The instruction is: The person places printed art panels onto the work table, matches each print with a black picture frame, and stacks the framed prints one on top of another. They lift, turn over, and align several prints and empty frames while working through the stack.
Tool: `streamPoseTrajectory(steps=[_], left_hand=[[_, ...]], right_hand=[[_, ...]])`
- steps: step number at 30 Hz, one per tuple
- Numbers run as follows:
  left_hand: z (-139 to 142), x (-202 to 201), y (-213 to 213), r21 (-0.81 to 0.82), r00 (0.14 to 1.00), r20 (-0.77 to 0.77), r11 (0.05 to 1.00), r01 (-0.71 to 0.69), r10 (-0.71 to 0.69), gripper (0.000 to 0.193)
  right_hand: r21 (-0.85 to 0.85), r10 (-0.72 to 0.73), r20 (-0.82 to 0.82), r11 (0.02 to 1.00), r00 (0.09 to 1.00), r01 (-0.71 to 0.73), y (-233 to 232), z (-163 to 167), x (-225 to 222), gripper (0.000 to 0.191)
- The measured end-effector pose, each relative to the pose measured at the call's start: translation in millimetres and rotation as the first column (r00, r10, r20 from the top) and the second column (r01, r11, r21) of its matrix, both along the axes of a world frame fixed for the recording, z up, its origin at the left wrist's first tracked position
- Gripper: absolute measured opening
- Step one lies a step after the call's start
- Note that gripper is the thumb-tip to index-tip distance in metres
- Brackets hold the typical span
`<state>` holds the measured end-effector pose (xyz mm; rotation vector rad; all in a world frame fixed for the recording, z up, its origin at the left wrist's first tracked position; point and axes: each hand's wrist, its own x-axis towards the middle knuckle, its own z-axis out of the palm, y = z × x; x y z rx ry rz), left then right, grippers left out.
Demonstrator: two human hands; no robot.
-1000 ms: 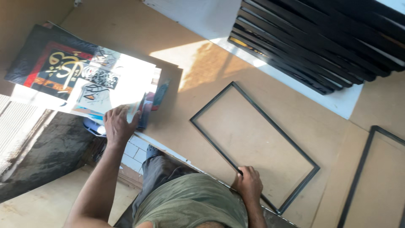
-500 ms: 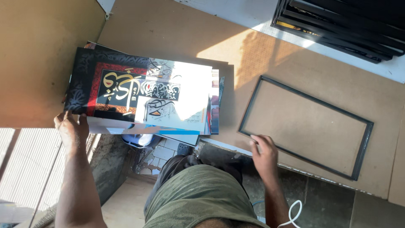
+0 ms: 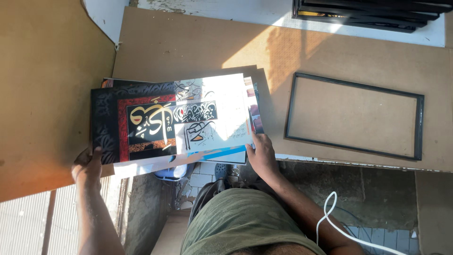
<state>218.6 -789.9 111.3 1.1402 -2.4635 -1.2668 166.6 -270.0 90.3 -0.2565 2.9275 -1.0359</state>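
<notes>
Both hands, left hand point(image 3: 88, 166) and right hand point(image 3: 261, 153), grip the stack of prints point(image 3: 172, 123) with closed fingers beside the black frame point(image 3: 354, 115).

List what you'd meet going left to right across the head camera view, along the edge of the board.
Left hand → stack of printed posters → right hand → empty black frame.

- The right hand point(image 3: 261, 153) has left the black frame point(image 3: 353, 117) – now gripping the right edge of the stack of prints point(image 3: 174, 123).
- The left hand point(image 3: 88, 167) holds the stack's left corner, where it earlier pressed the stack's near edge.
</notes>
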Motion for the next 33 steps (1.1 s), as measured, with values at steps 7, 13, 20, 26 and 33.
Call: streamPoseTrajectory(steps=[7,13,20,26,33], left_hand=[[102.3,22.0,-2.7,0.446,0.939,-0.33,0.862,0.242,-0.093,0.049],[109.9,21.9,16.9,0.211,0.759,-0.585,0.85,0.482,-0.285,0.055],[92.1,-63.2,172.3,0.255,0.718,-0.578,0.749,0.611,-0.388,0.065],[62.7,-125.6,428.1,0.438,0.723,-0.554,0.593,0.675,-0.414,0.073],[-42.0,-173.3,627.9,0.376,0.731,-0.354,0.626,0.683,-0.584,0.059]], right_hand=[[-0.288,-0.222,0.142,0.923,0.965,0.255,28.4,-21.9,-26.3,0.032],[-0.674,0.012,0.637,0.493,0.771,0.55,90.9,-21.8,-46.2,0.041],[-0.763,-0.182,0.452,0.429,0.873,0.484,268.0,-13.8,-18.0,0.048],[-0.682,-0.468,0.346,0.469,0.813,0.561,474.8,-2.1,12.9,0.046],[-0.431,-0.568,0.179,0.689,0.804,0.583,654.5,-9.2,18.0,0.041]])
